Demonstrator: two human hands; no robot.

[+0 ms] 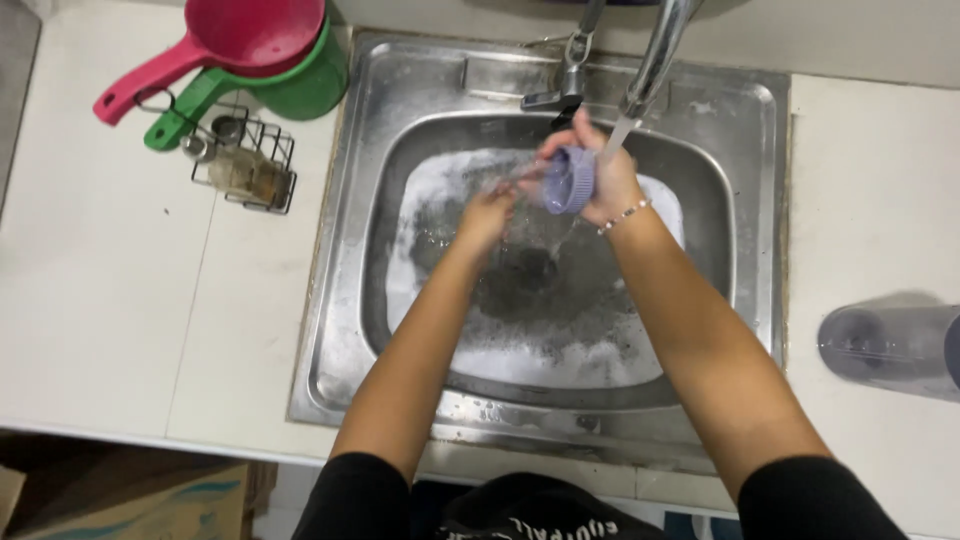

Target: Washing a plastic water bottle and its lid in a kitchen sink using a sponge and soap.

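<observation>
Head view: left hand [487,213] blurred

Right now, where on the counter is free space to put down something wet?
The white counter left of the sink, in front of the wire rack, is bare. So is the strip between the sink and the grey tumbler. The back-left corner is crowded by the rack and two scoops.

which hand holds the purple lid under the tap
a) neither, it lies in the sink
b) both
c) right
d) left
c: the right hand, with the bead bracelet, grips the purple lid under the tap; the left hand is lower over the foamy sink, apart from the lid.
</observation>
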